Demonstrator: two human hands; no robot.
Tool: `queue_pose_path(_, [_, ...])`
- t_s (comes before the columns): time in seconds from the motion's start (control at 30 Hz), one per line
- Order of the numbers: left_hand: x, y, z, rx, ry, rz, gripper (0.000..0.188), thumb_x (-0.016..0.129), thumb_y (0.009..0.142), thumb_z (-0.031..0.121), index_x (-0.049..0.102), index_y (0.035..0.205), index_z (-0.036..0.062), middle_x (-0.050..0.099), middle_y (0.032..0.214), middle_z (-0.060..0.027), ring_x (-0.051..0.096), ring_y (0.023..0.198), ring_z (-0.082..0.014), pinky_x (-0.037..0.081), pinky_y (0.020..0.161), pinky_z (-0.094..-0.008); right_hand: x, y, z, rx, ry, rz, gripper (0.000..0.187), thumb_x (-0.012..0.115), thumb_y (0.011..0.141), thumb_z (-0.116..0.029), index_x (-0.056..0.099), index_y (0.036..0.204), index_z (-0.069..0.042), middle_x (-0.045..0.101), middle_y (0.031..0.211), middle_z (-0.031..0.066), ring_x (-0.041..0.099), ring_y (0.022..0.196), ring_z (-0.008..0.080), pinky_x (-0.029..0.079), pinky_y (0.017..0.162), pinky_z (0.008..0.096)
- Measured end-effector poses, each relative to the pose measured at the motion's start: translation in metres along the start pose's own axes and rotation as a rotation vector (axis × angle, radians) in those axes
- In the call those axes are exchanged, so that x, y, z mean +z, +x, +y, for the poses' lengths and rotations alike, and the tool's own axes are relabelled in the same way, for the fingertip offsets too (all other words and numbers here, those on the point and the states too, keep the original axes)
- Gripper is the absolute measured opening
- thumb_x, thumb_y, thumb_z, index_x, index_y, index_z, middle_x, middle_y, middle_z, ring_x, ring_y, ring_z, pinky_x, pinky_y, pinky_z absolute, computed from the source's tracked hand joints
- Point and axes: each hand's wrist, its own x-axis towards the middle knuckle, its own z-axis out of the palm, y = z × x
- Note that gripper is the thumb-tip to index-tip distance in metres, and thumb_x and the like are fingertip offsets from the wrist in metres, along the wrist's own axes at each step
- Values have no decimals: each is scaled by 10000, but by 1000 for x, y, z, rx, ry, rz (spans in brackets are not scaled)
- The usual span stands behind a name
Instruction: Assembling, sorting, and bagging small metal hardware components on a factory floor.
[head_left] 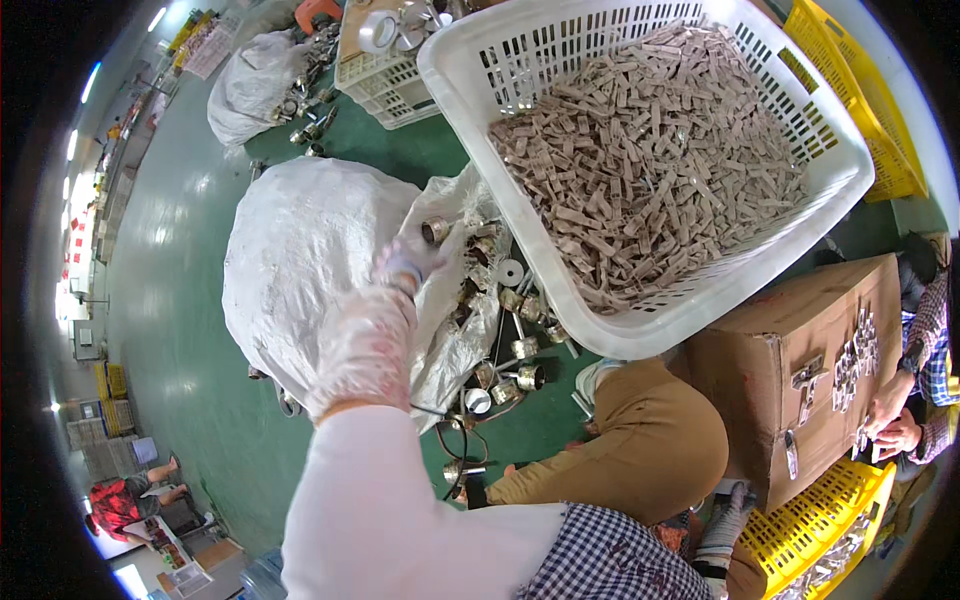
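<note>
My left hand (410, 262), in a pale glove and a clear sleeve cover, reaches out over a big white woven sack (310, 240). It is at the sack's open, crumpled edge, and motion smears its fingers. Beside it, at the opening, sits a brass-coloured metal cup part (435, 230). More such metal cup parts (525, 347), some with stems, spill from the sack onto the floor. What looks like my right hand (728, 525), in a grey covering, is low at the right beside the cardboard box; its fingers are unclear.
A white basket (600, 335) full of small flat wrapped pieces stands ahead right. A cardboard box (740, 375) bears shiny metal pieces, where a co-worker's hands (895, 425) work. Yellow crates (815, 545) stand at right. Cables (450, 440) lie on the green floor; another white sack (250, 85) is farther off.
</note>
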Motion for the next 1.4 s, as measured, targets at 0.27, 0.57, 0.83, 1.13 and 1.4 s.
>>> queue_pose_path(0.27, [-3,-158,-8,313,-767,-147,313,598,900,299,659,1030,20,676,947,-165,631,937,-209,487,855,-327,19,-15,-22,19,31,-178,330,588,945,-202,509,1219,-35,535,1124,114,524,1081,238,436,939,333])
queue_pose_path(0.57, [-35,-110,-114,-107,-74,371,360,529,877,122,586,1232,94,620,1106,-204,580,1055,-354,451,926,-410,-29,18,18,-176,-252,-147,397,652,907,-243,507,1219,-46,528,1186,115,511,1093,226,452,922,339])
queue_pose_path(0.83, [27,-140,-16,783,209,-95,455,602,838,357,544,1187,71,627,1082,-179,554,1079,-370,324,1041,-462,-12,9,-4,-44,-135,-83,522,672,883,-331,504,1261,-12,558,1195,122,537,1066,243,452,933,376])
queue_pose_path(1.13, [69,-179,-251,92,416,-129,928,606,777,551,292,1426,-34,516,1328,-246,473,1273,-353,278,1115,-421,-2,-6,-10,14,-58,-159,541,667,894,-335,462,1300,-43,522,1235,110,523,1078,227,447,934,366])
queue_pose_path(1.4, [-4,-127,-137,42,2,-179,596,552,833,521,620,1188,46,626,1171,-211,593,1116,-329,448,963,-421,-11,7,-9,3,-181,-119,561,668,892,-343,451,1301,-27,531,1211,100,523,1064,221,450,925,349])
